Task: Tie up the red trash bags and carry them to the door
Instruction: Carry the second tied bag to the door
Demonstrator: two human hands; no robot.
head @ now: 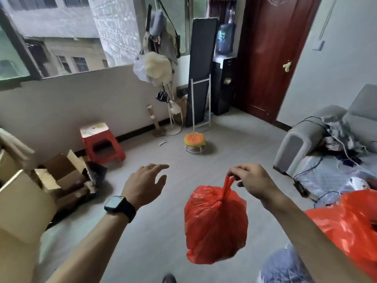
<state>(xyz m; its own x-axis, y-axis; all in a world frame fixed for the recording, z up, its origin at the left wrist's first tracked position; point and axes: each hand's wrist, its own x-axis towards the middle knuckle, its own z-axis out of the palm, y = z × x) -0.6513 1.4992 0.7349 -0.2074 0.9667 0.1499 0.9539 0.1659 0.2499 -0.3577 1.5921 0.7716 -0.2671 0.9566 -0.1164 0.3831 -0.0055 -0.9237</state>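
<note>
Red trash bag (216,223) hangs at lower centre of the frame, knotted at its neck, so its tying looks done. Carrying is left: the door (271,58) stands at upper right, well apart. Whether the second red bag (350,221) at the lower right edge is tied, I cannot tell. The right hand (253,180) pinches the hanging bag's handles with curled fingers (236,170); the left hand (142,184) holds nothing, its fingers loosely spread.

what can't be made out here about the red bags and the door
Contents of the tied red bag: head view, hidden by opaque plastic.
Second red bag: head view, cut by the right edge, crossed by the right forearm; tied or not unclear.
Door: head view, top cut by the upper edge.
</note>
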